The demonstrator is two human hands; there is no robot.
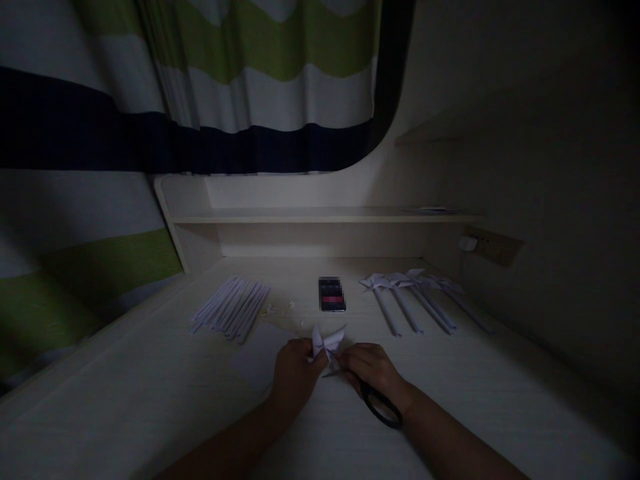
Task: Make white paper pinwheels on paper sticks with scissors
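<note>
My left hand (294, 375) pinches a small folded white paper piece (326, 341) with pointed flaps, held just above the pale desk (150, 400). My right hand (373, 370) grips black-handled scissors (381, 405), whose blade end meets the bottom of the paper piece. A flat white sheet (260, 357) lies under and left of my left hand.
A bundle of rolled paper sticks (233, 308) lies at the left. Several finished paper pinwheels on sticks (415, 300) lie at the right. A phone (331, 294) sits in the middle, with small paper scraps (280, 309) beside it. A shelf (320, 215) and striped curtain (240, 80) stand behind.
</note>
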